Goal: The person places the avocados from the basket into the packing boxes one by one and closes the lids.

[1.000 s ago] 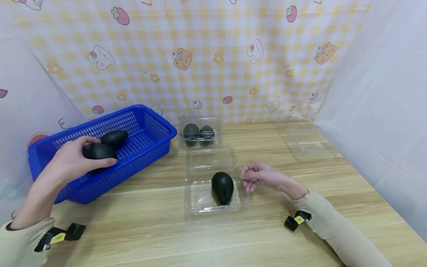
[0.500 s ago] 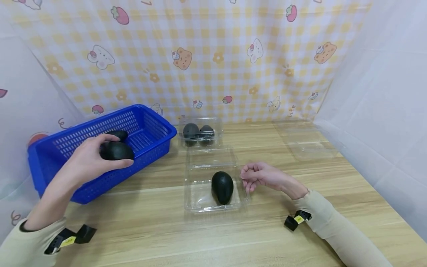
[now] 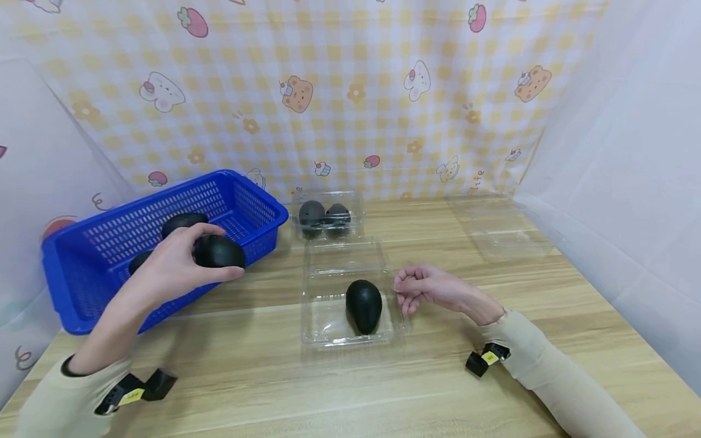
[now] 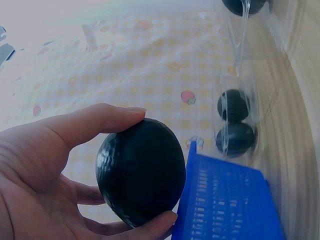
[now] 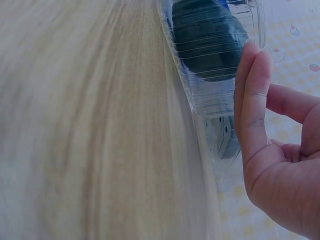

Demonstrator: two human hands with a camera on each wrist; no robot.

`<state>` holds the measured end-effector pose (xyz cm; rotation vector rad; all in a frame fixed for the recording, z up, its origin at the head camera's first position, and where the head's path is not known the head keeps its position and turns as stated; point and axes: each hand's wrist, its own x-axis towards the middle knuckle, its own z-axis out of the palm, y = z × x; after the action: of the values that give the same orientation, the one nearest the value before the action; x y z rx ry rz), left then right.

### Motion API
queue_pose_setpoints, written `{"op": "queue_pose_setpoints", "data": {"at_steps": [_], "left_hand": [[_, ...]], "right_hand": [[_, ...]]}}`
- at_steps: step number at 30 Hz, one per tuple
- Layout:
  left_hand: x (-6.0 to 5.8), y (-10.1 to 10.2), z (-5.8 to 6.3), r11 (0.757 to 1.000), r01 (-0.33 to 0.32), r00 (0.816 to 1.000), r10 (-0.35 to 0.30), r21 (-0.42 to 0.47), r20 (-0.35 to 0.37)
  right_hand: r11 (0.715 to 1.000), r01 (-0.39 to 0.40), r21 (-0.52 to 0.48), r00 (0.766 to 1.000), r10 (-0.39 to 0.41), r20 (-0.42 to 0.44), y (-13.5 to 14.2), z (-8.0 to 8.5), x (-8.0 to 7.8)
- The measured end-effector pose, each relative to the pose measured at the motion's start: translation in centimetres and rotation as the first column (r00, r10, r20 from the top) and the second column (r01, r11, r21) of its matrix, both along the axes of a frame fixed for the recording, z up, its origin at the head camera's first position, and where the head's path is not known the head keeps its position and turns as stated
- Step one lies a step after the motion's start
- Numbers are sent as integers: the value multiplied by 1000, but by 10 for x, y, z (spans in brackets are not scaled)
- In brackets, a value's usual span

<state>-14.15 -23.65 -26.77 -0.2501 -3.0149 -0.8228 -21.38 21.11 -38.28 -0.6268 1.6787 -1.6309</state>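
Note:
My left hand [image 3: 172, 267] grips a dark avocado [image 3: 219, 251] between thumb and fingers, above the near right side of the blue basket [image 3: 260, 246]. In the left wrist view the held avocado [image 4: 142, 172] is seen close up. Two more avocados lie in the basket, one [image 3: 183, 222] behind the hand and another [image 3: 139, 260] partly covered by it. An opened clear plastic clamshell [image 3: 325, 319] holds one avocado [image 3: 364, 307] on its right side. With fairly straight fingers, my right hand [image 3: 435, 289] touches the clamshell's right edge; its fingertips [image 5: 250, 52] overlap that edge in the right wrist view.
A closed clear clamshell [image 3: 353, 204] with two avocados stands against the patterned curtain [image 3: 356, 121]. Other clear plastic packaging [image 3: 501, 225] lies at the back right. Everything rests on a wooden table [image 3: 438, 377], with white cloth [image 3: 630, 134] along the right.
The left hand has carried its avocado rightward across the basket toward its near right rim, uncovering the avocado behind it. The right hand and the opened clamshell have stayed in place.

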Motion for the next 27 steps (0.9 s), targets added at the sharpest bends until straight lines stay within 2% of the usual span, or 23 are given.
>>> {"op": "queue_pose_setpoints", "data": {"at_steps": [7,15,19,27], "left_hand": [[2,18,-3,998,50,998,-48,40,-49],[5,43,-11,990,113,992,-109,81,-57],[1,53,-17,972,180,981,-167,148,-94],[-1,72,-28,932,259,966,-248,254,-77]], "right_hand": [[1000,9,7,1000,-9,0,0,0,0],[1000,14,12,1000,-14,6,0,1,1],[1000,7,10,1000,-7,1,0,0,1],[1000,7,9,1000,-7,-1,-1,1,1]]}}
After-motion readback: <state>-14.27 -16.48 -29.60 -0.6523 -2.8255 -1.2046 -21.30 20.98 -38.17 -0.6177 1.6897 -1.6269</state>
